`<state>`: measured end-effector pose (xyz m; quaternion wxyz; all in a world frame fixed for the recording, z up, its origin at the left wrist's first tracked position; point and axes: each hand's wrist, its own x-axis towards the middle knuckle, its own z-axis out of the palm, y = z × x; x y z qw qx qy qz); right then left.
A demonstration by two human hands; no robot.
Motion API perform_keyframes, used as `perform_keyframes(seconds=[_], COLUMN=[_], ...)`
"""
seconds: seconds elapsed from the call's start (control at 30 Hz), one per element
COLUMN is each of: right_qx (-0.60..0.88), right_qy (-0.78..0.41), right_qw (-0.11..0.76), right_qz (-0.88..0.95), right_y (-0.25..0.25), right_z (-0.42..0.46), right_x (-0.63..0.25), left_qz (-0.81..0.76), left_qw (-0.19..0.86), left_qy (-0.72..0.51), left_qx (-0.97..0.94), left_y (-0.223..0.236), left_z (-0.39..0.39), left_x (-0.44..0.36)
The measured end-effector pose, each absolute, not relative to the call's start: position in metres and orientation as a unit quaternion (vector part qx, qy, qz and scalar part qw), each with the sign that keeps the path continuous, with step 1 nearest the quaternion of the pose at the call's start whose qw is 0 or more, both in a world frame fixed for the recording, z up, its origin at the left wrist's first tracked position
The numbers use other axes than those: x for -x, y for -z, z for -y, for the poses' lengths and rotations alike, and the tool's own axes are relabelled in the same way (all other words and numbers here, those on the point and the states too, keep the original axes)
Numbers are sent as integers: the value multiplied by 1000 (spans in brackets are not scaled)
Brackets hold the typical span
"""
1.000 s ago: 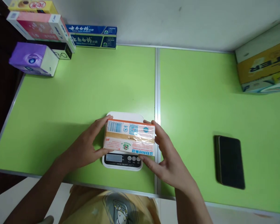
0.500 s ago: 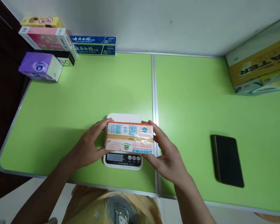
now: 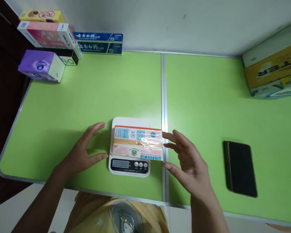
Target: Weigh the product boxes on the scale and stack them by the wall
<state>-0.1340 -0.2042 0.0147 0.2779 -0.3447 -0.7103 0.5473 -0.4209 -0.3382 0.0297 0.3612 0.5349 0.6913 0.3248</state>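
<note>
pack (image 3: 138,144): there it sits on the scale (image 3: 132,165), jutting past its right side; glossy, pale pink, tan band, orange edge, barcode, blue lettering
left hand (image 3: 80,157): wide open, empty, left of the scale
right hand (image 3: 191,165): open, empty too, right of the scale, perhaps grazing the pack

Open green tabletop (image 3: 99,84) stretches from behind the scale (image 3: 131,166) to the wall (image 3: 179,26), giving a broad path across. At its far left corner, a purple pack (image 3: 40,66) and a cluster of boxes (image 3: 47,35) block the way; a large carton (image 3: 274,69) blocks the far right. A narrow gap separates the left hand (image 3: 83,155) from the packet (image 3: 138,143) on the scale. The right hand (image 3: 188,161) crowds the packet's other end. Between that hand and the phone (image 3: 241,168) lies a clear lane.
</note>
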Motion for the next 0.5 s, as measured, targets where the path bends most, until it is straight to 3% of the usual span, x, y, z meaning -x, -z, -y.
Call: perform_keyframes(seconds=[0.5], right_qx=[343], right_qy=[-532], right_qw=[258], right_qz=[730], right_y=[-15], right_z=[212], right_x=[149], left_qz=[-656], left_qw=[357], left_qy=[-329], left_qx=[-577], left_y=[-36], left_z=[320], left_x=[403])
